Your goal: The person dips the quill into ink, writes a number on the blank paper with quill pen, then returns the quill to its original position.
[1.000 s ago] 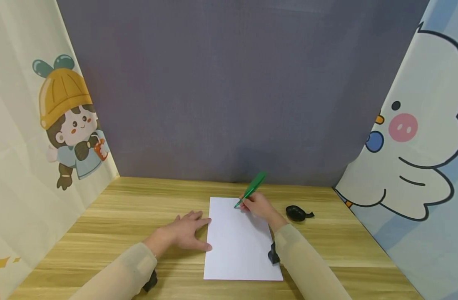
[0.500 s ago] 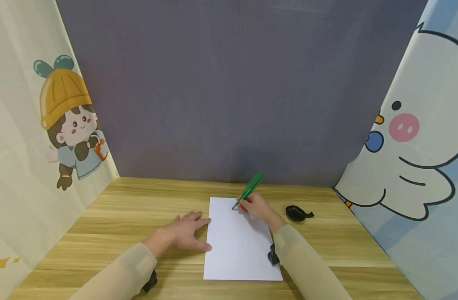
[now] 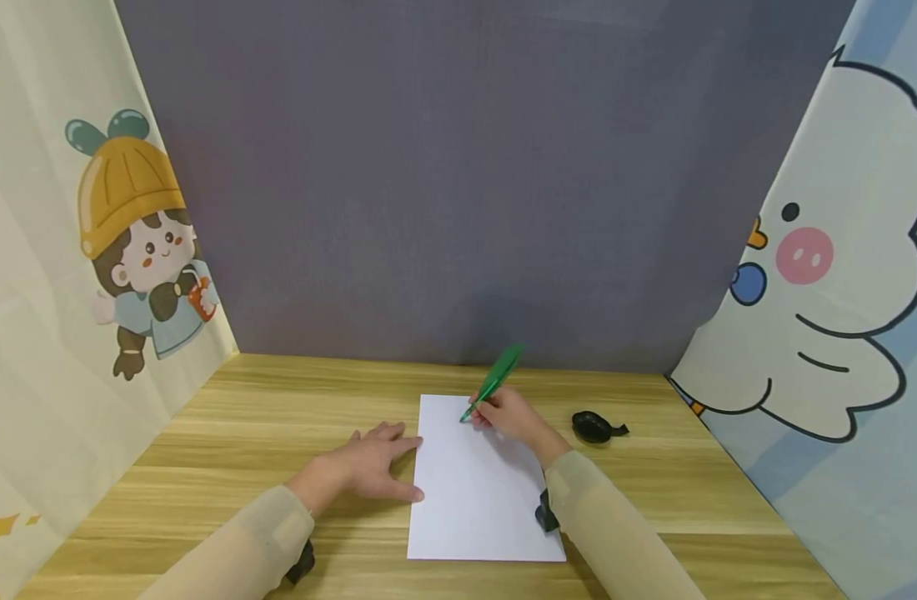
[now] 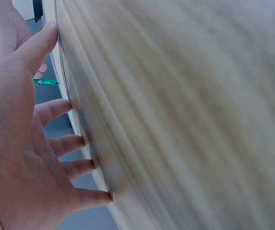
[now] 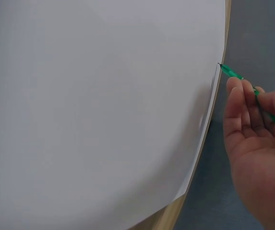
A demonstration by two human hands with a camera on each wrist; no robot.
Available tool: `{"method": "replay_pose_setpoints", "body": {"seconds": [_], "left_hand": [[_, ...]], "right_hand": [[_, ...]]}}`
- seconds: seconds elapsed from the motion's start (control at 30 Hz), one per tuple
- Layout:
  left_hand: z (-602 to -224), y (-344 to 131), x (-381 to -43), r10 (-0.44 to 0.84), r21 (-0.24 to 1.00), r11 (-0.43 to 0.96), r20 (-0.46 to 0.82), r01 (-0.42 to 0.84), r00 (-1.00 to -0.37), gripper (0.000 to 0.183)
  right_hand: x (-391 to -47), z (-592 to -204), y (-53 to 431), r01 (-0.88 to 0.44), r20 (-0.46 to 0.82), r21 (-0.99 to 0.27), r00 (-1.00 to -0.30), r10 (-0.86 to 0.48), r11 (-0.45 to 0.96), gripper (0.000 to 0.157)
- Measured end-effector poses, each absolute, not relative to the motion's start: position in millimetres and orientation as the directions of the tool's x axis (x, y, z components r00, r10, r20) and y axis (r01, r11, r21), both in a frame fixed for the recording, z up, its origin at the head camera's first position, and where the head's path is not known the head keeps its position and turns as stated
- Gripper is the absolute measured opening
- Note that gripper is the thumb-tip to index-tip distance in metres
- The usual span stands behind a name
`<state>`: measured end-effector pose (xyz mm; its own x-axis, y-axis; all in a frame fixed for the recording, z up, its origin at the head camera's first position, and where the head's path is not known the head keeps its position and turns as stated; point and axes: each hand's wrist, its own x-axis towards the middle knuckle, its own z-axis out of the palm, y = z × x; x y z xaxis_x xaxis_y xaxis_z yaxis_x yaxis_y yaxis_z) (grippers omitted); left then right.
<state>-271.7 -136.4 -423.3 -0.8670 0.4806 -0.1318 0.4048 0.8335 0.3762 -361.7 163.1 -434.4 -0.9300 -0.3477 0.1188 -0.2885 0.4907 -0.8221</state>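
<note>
A white sheet of paper point(image 3: 481, 500) lies on the wooden table, plain on the part that shows. My right hand point(image 3: 508, 412) pinches a green feather-shaped pen point(image 3: 502, 368) over the far part of the sheet. The pen slants, its feather end up and to the right and its tip right at the paper. In the right wrist view, thumb and fingers close around the green barrel point(image 5: 231, 71). My left hand point(image 3: 370, 463) rests with spread, straight fingers at the sheet's left edge, thumb and index fingertip touching that edge. The left wrist view shows its fingertips point(image 4: 103, 196) down on the tabletop.
A small black oval object with a short tail point(image 3: 592, 427) lies on the table point(image 3: 278, 400) right of the sheet. A dark grey panel point(image 3: 458, 183) stands behind the table. Curtains with cartoon figures hang on both sides.
My right hand has slid the pen a little to the left and slightly toward me across the paper. The left hand and the sheet hold their places.
</note>
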Motion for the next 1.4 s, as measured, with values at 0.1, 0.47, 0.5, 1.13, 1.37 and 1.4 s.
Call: {"method": "replay_pose_setpoints", "body": {"seconds": [0.1,0.47,0.5,1.13,1.37,1.4], "left_hand": [[-423,-137,-272,0.481,0.374,0.834,-0.132,0.406,-0.866,0.097],[-424,-137,-273,0.485,0.378,0.831,-0.133,0.408,-0.864,0.097],[-424,-137,-273,0.484,0.379,0.831,-0.133,0.407,-0.865,0.097],[-425,-137,-274,0.483,0.368,0.834,-0.127,0.412,-0.866,0.096],[-425,-136,-274,0.484,0.365,0.834,-0.124,0.414,-0.866,0.096],[-425,-136,-274,0.485,0.365,0.833,-0.122,0.416,-0.866,0.096]], "right_hand": [[-361,-435,162,-0.288,0.116,-0.826,-0.928,-0.353,0.485,0.022],[-356,-432,160,-0.279,0.100,-0.835,-0.924,-0.368,0.474,0.024],[-356,-432,160,-0.275,0.097,-0.838,-0.925,-0.367,0.471,0.025],[-352,-430,155,-0.266,0.072,-0.840,-0.919,-0.388,0.473,0.025],[-349,-428,154,-0.310,0.097,-0.827,-0.901,-0.423,0.470,0.026],[-349,-428,154,-0.310,0.097,-0.827,-0.900,-0.425,0.468,0.026]]}}
